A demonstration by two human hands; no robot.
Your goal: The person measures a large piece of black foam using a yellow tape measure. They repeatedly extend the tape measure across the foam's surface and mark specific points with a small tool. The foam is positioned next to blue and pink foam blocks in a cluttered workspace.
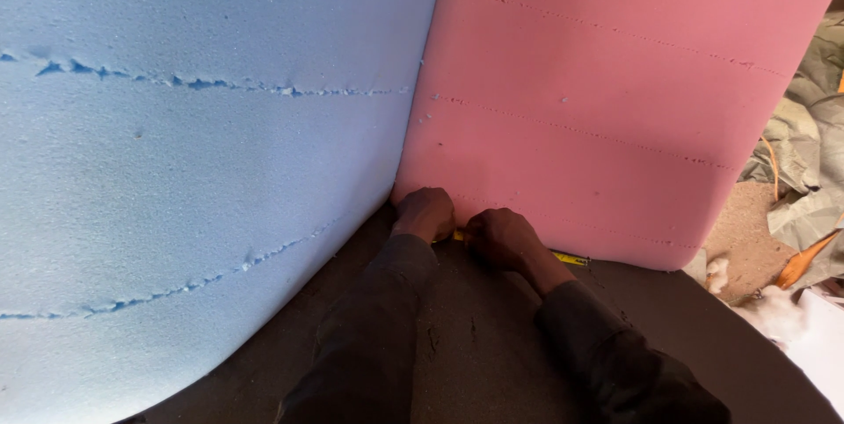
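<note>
both hands work low down at the foot of a tall pink foam slab, right where it meets a larger blue foam slab in a corner. the left hand is bunched into a fist against the bottom edge of the pink foam, close to the seam between the two slabs; whether its grip encloses anything cannot be told, since the knuckles hide the palm. the right hand sits just beside it, fingers curled down over a yellow tape measure, whose blade runs along the foot of the pink slab and shows again past the wrist toward the right. so the right grip looks closed on the tape, pinning it flat to the dark brown foam sheet that both slabs stand on.

judging by this, the step in hand is measuring along the base of the pink slab, with the tape's end held into the corner. reading it well would call for the tape lying straight and tight against the foam edge, with no slack under the hands.

off to the right lie crumpled grey-green fabric, orange strapping and tufts of white stuffing.
</note>
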